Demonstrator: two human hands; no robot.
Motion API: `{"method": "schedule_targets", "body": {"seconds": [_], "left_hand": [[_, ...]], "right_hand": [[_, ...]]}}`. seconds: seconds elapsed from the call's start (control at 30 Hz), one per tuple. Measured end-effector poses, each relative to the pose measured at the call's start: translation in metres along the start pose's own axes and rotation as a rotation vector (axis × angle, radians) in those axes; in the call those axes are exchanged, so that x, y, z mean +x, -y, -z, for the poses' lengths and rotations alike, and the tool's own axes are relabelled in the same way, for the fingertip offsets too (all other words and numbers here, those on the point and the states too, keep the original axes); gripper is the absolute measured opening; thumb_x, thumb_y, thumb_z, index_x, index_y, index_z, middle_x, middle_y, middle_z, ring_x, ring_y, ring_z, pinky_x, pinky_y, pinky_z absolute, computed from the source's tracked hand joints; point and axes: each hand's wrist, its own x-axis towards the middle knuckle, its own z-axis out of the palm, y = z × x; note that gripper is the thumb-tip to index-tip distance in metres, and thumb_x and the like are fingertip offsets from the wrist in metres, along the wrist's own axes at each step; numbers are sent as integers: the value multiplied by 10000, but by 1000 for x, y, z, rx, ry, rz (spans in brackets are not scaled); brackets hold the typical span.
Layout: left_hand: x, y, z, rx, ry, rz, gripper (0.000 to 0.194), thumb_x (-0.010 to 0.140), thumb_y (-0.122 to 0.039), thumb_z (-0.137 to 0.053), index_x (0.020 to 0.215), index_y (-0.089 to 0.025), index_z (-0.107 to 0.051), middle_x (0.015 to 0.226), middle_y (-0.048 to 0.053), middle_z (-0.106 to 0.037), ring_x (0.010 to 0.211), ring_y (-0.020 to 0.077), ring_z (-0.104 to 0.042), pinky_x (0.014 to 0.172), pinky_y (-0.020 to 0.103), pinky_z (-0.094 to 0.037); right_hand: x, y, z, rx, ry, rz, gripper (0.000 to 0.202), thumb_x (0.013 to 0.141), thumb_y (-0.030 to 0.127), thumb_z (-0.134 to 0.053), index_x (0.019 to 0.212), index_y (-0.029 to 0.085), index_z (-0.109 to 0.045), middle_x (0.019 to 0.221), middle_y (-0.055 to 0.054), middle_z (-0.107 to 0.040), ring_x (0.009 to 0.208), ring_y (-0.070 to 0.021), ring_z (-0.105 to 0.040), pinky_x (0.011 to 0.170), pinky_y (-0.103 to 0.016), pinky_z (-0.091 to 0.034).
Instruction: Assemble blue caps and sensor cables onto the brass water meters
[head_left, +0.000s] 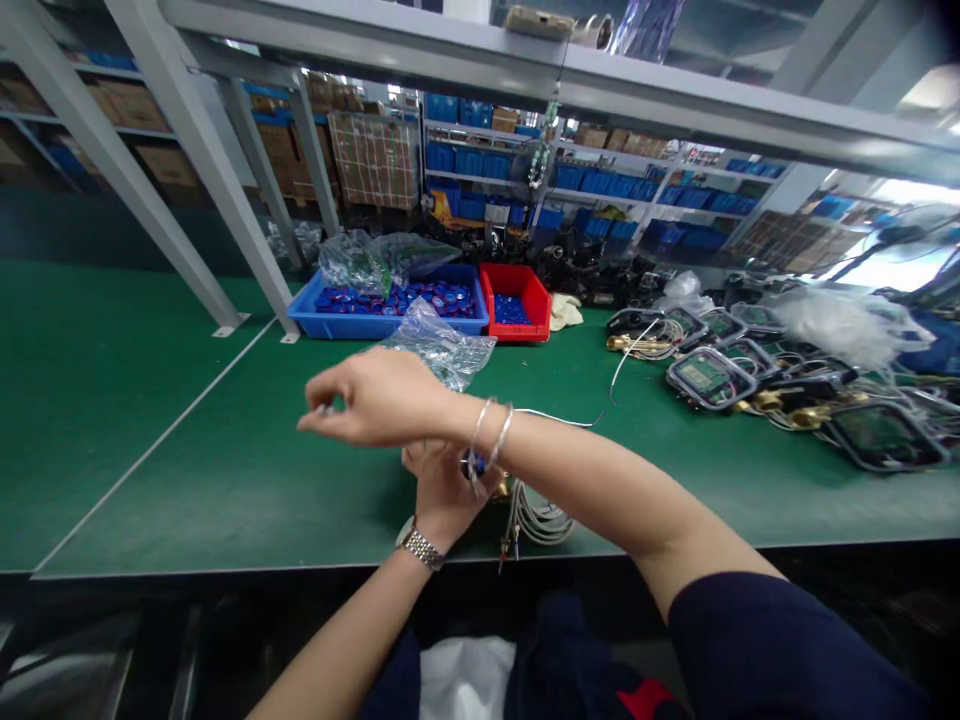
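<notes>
My right hand [379, 395], with bracelets on its wrist, is raised over the bench and stretched across my left arm. Its thumb and fingers are pinched together around a small pale thing [324, 410], too small to make out. Below it my left hand [448, 490], with a watch on the wrist, is closed around a brass fitting with a blue part [474, 464], mostly hidden by the hands and the right wrist. A coiled grey cable [541, 518] lies beside the fitting. A clear plastic bag [442, 345] lies just behind my right hand.
A blue tray [390, 326] of blue round pieces and a red bin [521, 330] of small blue parts stand at the back. On the right lie several meters in clear frames [709, 378] with cables and brass fittings. Metal posts [225, 190] rise at the left.
</notes>
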Motion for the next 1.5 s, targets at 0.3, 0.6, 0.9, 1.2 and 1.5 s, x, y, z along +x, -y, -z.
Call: {"method": "schedule_targets", "body": {"seconds": [0.3, 0.6, 0.9, 1.2, 1.5], "left_hand": [[1, -13, 0, 46, -109, 35, 100, 744, -270, -741, 774, -258, -646, 1371, -49, -607, 1178, 318, -443, 1018, 554, -322], [42, 30, 26, -145, 256, -327, 769, 606, -490, -868, 1249, -232, -533, 1561, 159, -307, 1459, 367, -288, 1180, 543, -289], [60, 45, 19, -87, 364, -369, 948, 578, -607, -838, 1358, -256, -429, 1448, 157, -447, 1416, 370, -375, 1170, 564, -255], [64, 40, 9, -83, 407, -433, 932, 678, -567, -796, 1415, -265, -311, 1479, 162, -369, 1436, 369, -330, 1170, 573, -309], [33, 61, 46, -32, 335, -241, 902, 706, -477, -764, 1471, -392, -294, 1559, 52, -329, 1443, 438, -316, 1149, 755, -315]], "right_hand": [[-46, -182, 0, 74, -50, -670, 273, 961, 340, -637, 1144, 138, -646, 1092, -65, -674, 892, -173, -664, 765, -340, -575], [-109, -186, 11, -116, -122, -439, 201, 898, 268, -599, 770, 170, -720, 808, -57, -646, 989, -235, -548, 992, -401, -383], [-142, -180, -9, -123, -207, -466, 326, 891, 210, -405, 576, 213, -488, 600, -10, -449, 730, -188, -448, 784, -309, -331], [-196, -133, -13, -83, -226, -494, 444, 946, 346, -461, 525, 210, -435, 547, 9, -475, 601, -139, -420, 681, -277, -322], [-221, -202, 75, -180, -495, -788, 749, 1030, 603, -44, 662, 193, -552, 689, -33, -598, 680, -141, -565, 675, -253, -415]]}}
